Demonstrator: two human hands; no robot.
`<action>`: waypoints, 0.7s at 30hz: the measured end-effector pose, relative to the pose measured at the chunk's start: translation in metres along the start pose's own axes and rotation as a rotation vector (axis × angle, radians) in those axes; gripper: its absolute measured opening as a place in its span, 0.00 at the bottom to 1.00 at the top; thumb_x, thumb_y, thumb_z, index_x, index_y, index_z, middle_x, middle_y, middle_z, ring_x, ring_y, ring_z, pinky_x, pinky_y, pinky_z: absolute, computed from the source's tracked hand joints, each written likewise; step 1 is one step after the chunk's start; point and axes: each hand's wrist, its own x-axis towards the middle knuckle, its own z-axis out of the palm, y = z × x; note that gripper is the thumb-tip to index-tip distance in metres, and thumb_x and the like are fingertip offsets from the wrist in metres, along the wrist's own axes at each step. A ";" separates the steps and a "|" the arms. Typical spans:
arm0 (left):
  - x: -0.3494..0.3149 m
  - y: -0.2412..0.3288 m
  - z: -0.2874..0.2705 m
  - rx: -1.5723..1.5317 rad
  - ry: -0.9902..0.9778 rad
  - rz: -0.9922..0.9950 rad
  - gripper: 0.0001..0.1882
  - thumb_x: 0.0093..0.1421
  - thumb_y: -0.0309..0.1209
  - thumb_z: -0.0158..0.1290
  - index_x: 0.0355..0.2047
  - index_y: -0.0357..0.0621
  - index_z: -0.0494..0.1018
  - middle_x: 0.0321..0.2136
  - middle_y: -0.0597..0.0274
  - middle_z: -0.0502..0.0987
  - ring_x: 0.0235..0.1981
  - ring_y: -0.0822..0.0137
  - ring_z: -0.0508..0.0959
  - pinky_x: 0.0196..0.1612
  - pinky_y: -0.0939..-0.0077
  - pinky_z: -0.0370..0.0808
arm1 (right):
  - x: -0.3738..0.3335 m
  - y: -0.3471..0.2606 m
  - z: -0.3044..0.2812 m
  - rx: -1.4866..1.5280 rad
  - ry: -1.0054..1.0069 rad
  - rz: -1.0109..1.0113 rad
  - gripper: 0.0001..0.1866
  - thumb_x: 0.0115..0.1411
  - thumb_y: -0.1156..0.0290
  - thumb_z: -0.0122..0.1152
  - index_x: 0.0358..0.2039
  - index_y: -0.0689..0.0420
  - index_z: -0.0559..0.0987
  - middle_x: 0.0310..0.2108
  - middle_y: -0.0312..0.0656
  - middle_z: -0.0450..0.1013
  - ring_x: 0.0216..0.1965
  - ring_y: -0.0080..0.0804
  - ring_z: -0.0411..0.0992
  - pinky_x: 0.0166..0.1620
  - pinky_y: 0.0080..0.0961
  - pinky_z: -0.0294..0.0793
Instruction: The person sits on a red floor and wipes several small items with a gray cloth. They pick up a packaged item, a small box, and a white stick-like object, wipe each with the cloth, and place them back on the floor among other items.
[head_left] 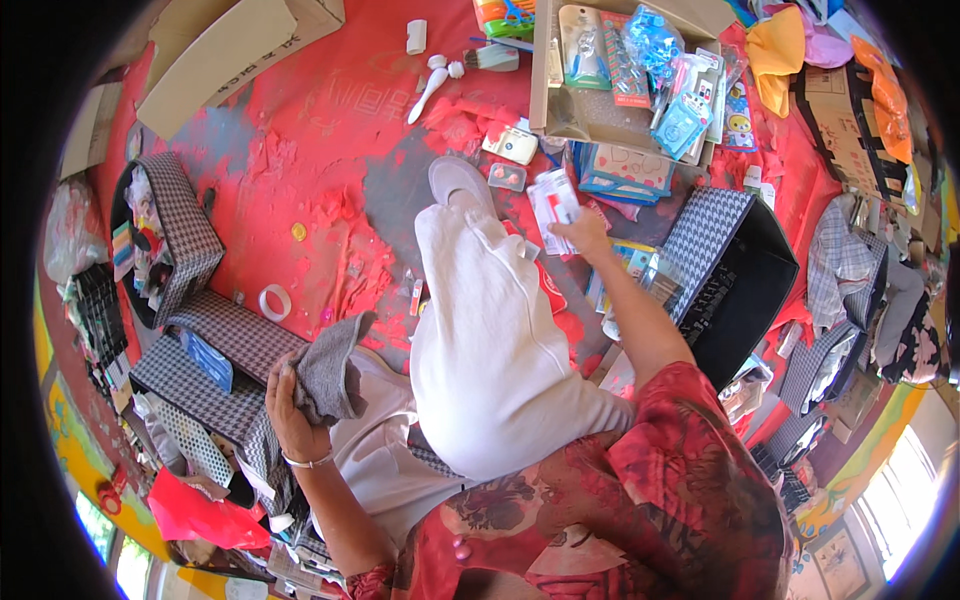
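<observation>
My left hand, with a bangle at its wrist, is closed on a grey cloth that hangs folded over the fingers beside my leg. Out in front, my right hand pinches a flat white packet with some print on it. That packet tilts over the floor, close to a small clear case and a white box-shaped item. My legs in white trousers stretch forward between the two hands.
A cardboard box of packaged stationery stands at the front right. Houndstooth storage boxes sit left and right. A tape roll, a white brush-like tool and a yellow disc lie on the worn red floor covering.
</observation>
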 end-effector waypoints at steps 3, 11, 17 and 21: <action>-0.001 -0.001 -0.001 -0.002 -0.001 -0.015 0.12 0.57 0.29 0.43 0.40 0.34 0.67 0.34 0.56 0.73 0.34 0.67 0.74 0.39 0.77 0.70 | -0.022 0.004 -0.031 1.022 -0.295 0.028 0.24 0.42 0.68 0.64 0.42 0.61 0.71 0.35 0.43 0.72 0.35 0.30 0.72 0.40 0.27 0.72; 0.002 -0.001 0.002 0.000 -0.038 0.020 0.12 0.57 0.29 0.44 0.39 0.35 0.67 0.34 0.56 0.73 0.34 0.68 0.73 0.40 0.78 0.69 | -0.051 -0.012 -0.128 1.321 -0.479 -0.074 0.29 0.41 0.73 0.65 0.46 0.63 0.67 0.41 0.44 0.70 0.42 0.34 0.71 0.47 0.31 0.69; 0.003 -0.004 -0.001 -0.023 -0.021 0.011 0.11 0.56 0.29 0.45 0.38 0.36 0.68 0.33 0.58 0.73 0.34 0.70 0.73 0.40 0.79 0.69 | -0.018 -0.012 -0.232 0.828 -0.082 -0.204 0.22 0.42 0.70 0.65 0.39 0.64 0.72 0.34 0.41 0.73 0.33 0.29 0.72 0.39 0.25 0.71; 0.005 -0.003 -0.003 -0.025 -0.021 0.019 0.11 0.56 0.29 0.45 0.38 0.36 0.68 0.33 0.59 0.73 0.35 0.70 0.72 0.41 0.79 0.68 | 0.008 -0.021 -0.282 0.263 0.176 -0.303 0.23 0.39 0.64 0.67 0.35 0.65 0.74 0.29 0.39 0.73 0.28 0.25 0.71 0.36 0.22 0.69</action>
